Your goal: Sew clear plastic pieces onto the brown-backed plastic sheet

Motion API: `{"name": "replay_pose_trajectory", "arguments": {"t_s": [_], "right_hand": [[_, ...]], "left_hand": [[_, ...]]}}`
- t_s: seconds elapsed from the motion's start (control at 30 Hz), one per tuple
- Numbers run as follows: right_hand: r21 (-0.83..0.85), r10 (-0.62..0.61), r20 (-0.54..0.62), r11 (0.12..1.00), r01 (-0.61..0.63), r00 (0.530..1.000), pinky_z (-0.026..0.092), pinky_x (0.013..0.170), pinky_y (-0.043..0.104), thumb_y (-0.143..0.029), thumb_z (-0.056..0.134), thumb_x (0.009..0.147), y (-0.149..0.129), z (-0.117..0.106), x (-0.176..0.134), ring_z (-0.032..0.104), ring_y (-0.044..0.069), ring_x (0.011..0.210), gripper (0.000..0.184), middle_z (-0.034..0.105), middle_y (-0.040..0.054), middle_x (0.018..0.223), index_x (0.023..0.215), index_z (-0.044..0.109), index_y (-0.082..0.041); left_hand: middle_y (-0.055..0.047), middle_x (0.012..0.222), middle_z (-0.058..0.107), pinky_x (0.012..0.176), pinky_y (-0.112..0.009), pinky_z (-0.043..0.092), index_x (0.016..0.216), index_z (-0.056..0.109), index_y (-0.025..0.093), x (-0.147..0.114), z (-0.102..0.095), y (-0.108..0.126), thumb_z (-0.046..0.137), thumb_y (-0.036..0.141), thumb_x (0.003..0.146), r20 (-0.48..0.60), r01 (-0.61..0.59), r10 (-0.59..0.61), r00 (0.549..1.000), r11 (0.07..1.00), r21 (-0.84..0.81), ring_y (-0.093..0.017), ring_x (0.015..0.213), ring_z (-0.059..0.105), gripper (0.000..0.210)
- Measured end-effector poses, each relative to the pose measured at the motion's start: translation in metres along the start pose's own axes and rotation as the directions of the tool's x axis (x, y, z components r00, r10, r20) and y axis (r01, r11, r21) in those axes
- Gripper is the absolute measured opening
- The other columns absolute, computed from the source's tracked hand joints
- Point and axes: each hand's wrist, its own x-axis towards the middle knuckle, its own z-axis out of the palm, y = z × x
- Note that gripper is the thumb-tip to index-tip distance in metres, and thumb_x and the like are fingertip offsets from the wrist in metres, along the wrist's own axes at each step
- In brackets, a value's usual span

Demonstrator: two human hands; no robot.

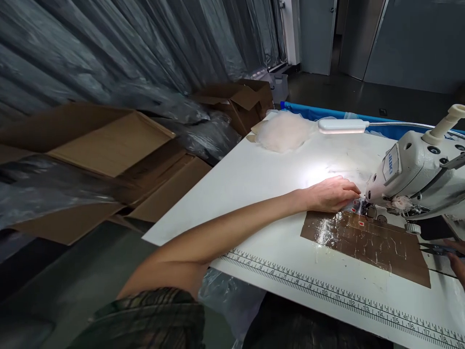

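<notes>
My left hand [332, 194] rests beside the needle area of a white sewing machine [410, 169], its fingers curled and pressed together. What they pinch is hidden; thin, sheer whitish material [350, 173] lies just beyond them. Under the presser foot [363, 207] is a bit of clear material with small red marks. A brown taped sheet [363, 240] covers the table in front of the machine. At the right edge, partly cut off, my right hand [458, 259] is closed around dark thread snips [436, 248], whose blades point left.
A fluffy pale pink bundle [286, 131] lies at the table's far corner. The lamp [343, 127] hangs on a bendable arm over the back. A printed ruler [327, 291] follows the front edge. Open cardboard boxes [109, 140] and plastic sheeting stand left of the table.
</notes>
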Motion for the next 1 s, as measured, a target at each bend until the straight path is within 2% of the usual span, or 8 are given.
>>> {"name": "replay_pose_trajectory", "arguments": {"t_s": [0.17,0.23,0.33,0.47,0.53,0.67,0.83,1.0], "right_hand": [[-0.178,-0.195,-0.002,0.965,0.192,0.981,0.055,0.077,0.056,-0.04,0.049,0.093,0.016,0.011,-0.021,0.067,0.039,0.098,0.043,0.068,0.0164,0.114,0.134,0.052,-0.031],[-0.176,-0.247,0.027,0.953,0.248,0.969,0.056,0.07,0.052,-0.04,0.045,0.095,0.004,0.014,-0.022,0.069,0.035,0.09,0.041,0.069,0.0143,0.106,0.133,0.053,-0.026],[-0.159,-0.323,0.008,0.934,0.32,0.946,0.05,0.057,0.045,-0.041,0.046,0.095,-0.02,0.013,-0.019,0.067,0.03,0.073,0.028,0.069,0.0101,0.09,0.109,0.063,-0.024],[0.091,-0.24,-0.053,0.966,0.244,0.969,0.052,0.059,0.037,-0.033,0.052,0.094,-0.057,0.007,-0.007,0.065,0.023,0.069,0.011,0.067,0.0071,0.081,0.091,0.061,-0.028],[0.233,-0.216,-0.038,0.948,0.219,0.976,0.051,0.052,0.031,-0.035,0.048,0.097,-0.075,0.009,0.002,0.063,0.019,0.061,0.015,0.064,0.0043,0.075,0.088,0.058,-0.027],[0.312,-0.142,0.04,0.942,0.123,0.989,0.052,0.051,0.027,-0.038,0.043,0.1,-0.107,0.026,0.02,0.065,0.017,0.058,0.021,0.068,0.0035,0.075,0.099,0.057,-0.021],[-0.088,-0.235,-0.084,0.97,0.228,0.968,0.039,0.04,0.027,-0.034,0.027,0.104,-0.138,0.048,0.039,0.068,0.021,0.062,0.043,0.073,0.0114,0.086,0.121,0.06,-0.013],[-0.349,-0.253,-0.066,0.912,0.215,0.965,0.028,0.036,0.027,-0.023,0.035,0.101,-0.148,0.059,0.047,0.065,0.019,0.063,0.037,0.072,0.0107,0.087,0.119,0.066,-0.013]], "left_hand": [[-0.016,0.145,0.049,0.092,-0.038,0.046,0.133,0.051,0.012,0.003,-0.004,0.011,0.039,0.033,0.104,0.133,0.116,-0.142,0.981,0.976,0.183,-0.025,0.118,0.057,0.038],[-0.019,0.141,0.052,0.083,-0.039,0.048,0.128,0.054,0.01,-0.002,-0.009,0.027,0.041,0.042,0.102,0.171,0.218,-0.268,0.948,0.939,0.265,-0.028,0.109,0.06,0.043],[-0.018,0.127,0.061,0.067,-0.035,0.048,0.109,0.061,0.01,-0.016,-0.02,0.056,0.043,0.06,0.097,0.199,0.335,-0.397,0.896,0.898,0.286,-0.025,0.084,0.062,0.055],[-0.018,0.13,0.059,0.067,-0.033,0.05,0.105,0.06,0.01,-0.039,-0.031,0.077,0.04,0.053,0.101,0.129,0.383,-0.416,0.9,0.896,0.224,-0.023,0.086,0.063,0.047],[-0.017,0.131,0.059,0.073,-0.033,0.051,0.108,0.058,0.01,-0.049,-0.03,0.076,0.039,0.04,0.104,0.059,0.383,-0.403,0.913,0.899,0.21,-0.022,0.093,0.064,0.036],[-0.013,0.12,0.066,0.078,-0.034,0.053,0.108,0.059,0.011,-0.063,-0.018,0.068,0.035,0.032,0.105,-0.084,0.332,-0.323,0.943,0.93,0.16,-0.021,0.097,0.065,0.032],[-0.012,0.119,0.067,0.078,-0.035,0.053,0.115,0.058,0.013,-0.076,0.001,0.07,0.043,0.042,0.103,-0.171,0.219,-0.201,0.964,0.972,0.09,-0.023,0.101,0.066,0.036],[-0.009,0.115,0.069,0.08,-0.033,0.053,0.112,0.06,0.013,-0.084,0.008,0.072,0.044,0.02,0.1,-0.258,0.209,-0.179,0.949,0.974,0.093,-0.021,0.104,0.066,0.021]]}}
